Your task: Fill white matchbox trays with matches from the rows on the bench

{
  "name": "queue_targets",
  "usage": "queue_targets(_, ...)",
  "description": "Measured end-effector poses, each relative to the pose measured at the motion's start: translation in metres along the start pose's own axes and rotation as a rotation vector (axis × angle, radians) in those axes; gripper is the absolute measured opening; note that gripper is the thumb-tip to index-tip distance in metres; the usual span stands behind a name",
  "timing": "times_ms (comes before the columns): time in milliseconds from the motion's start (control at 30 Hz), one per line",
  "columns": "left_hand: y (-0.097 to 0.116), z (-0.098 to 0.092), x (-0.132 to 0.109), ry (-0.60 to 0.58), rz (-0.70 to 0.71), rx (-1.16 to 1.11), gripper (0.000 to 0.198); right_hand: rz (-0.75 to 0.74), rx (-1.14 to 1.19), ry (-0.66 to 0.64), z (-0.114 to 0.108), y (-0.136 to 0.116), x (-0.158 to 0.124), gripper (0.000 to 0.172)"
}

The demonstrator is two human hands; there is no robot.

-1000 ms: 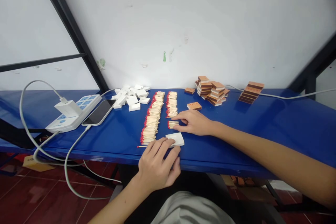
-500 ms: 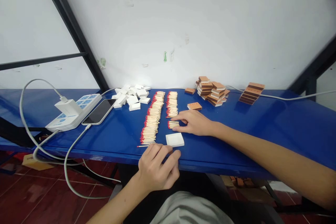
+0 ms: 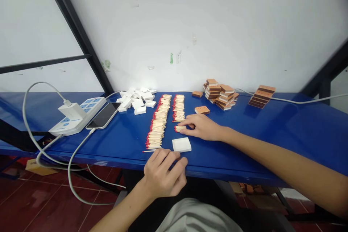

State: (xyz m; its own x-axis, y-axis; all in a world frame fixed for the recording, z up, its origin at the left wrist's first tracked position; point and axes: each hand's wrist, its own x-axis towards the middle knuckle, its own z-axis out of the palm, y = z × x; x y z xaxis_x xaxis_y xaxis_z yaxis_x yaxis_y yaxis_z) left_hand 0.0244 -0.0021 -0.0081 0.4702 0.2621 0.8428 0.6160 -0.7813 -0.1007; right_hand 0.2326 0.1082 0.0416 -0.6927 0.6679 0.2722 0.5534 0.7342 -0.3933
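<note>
My right hand (image 3: pixel 202 127) holds a small bundle of red-tipped matches (image 3: pixel 179 129) on the table between thumb and forefinger. Just beyond it lies a short row of matches (image 3: pixel 178 108); to its left runs a longer, thicker row of matches (image 3: pixel 158 123). An open white matchbox tray (image 3: pixel 182 144) sits in front of the bundle. My left hand (image 3: pixel 165 172) rests at the table's front edge, fingers curled in, with nothing visible in them. One single match (image 3: pixel 148 151) lies near that hand, at the close end of the long row.
White trays (image 3: pixel 138 99) lie heaped at the back left. Brown matchbox sleeves (image 3: pixel 220 94) are stacked at the back right, with a sleeve panel (image 3: pixel 262 96) farther right. A phone (image 3: pixel 103 116), a power strip (image 3: pixel 78 116) and looping white cables occupy the left side.
My right thumb and forefinger have drawn slightly closer together around the small bundle of matches. My left hand stays almost where it was. The view has shifted a little.
</note>
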Motion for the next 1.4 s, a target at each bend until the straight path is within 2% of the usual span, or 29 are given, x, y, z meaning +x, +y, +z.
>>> queue_targets(167, 0.0, 0.001, 0.001, -0.068, -0.005, 0.032, 0.019, -0.011, 0.014, -0.016, -0.001, -0.001, -0.001, 0.036)
queue_targets(367, -0.001, 0.001, 0.001, -0.079, 0.005, 0.043, 0.018, 0.013, 0.111, -0.025, 0.001, 0.005, -0.002, 0.038)
queue_targets(500, -0.001, 0.002, -0.001, -0.085, 0.009, 0.044, 0.018, 0.055, 0.213, -0.034, 0.004, 0.005, -0.002, 0.038)
queue_targets(667, -0.001, 0.002, -0.001, -0.091, 0.014, 0.04, 0.019, 0.147, 0.21, -0.069, 0.002, -0.002, -0.002, 0.036)
queue_targets(867, 0.0, 0.001, 0.001, -0.067, 0.01, 0.038, 0.018, -0.022, -0.01, 0.001, -0.003, -0.008, -0.004, 0.025)
queue_targets(1133, 0.0, 0.002, 0.0, -0.064, 0.008, 0.051, 0.018, -0.061, -0.418, -0.111, -0.007, -0.025, -0.008, 0.028)
queue_targets(1300, 0.0, 0.002, 0.0, -0.075, 0.012, 0.049, 0.017, -0.132, -0.579, -0.13, -0.004, -0.022, -0.011, 0.019)
queue_targets(1400, 0.0, 0.002, 0.0, -0.074, 0.012, 0.049, 0.017, -0.126, -0.673, -0.16, -0.003, -0.019, -0.013, 0.021)
